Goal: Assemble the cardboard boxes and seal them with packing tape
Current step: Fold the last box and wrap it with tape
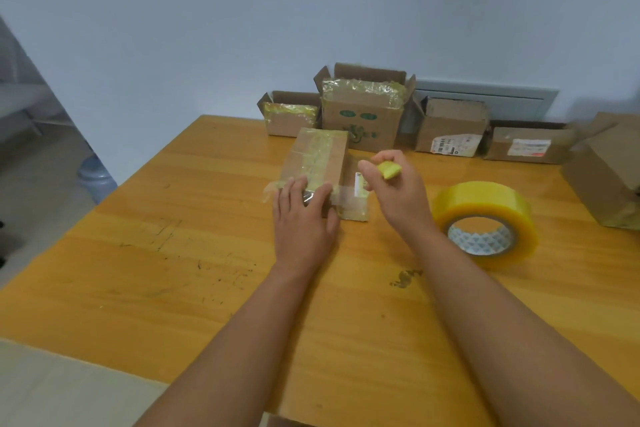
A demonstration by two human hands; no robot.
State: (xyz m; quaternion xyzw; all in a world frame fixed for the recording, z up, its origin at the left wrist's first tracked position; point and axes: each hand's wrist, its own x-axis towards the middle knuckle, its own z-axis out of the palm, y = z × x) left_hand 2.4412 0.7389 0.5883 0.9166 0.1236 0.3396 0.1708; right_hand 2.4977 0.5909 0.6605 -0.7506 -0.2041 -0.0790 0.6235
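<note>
Pressing flat on the near end of the small taped box (pixel 317 163), the left hand (pixel 303 215) has straight fingers. Box sits mid-counter (pixel 156 253). Right hand (pixel 398 191) hovers just right of it, fingers pinching a yellow tape scrap (pixel 389 170). Tape roll (pixel 485 224) lies farther right.

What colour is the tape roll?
Translucent yellow tape roll, white patterned core; head view.
</note>
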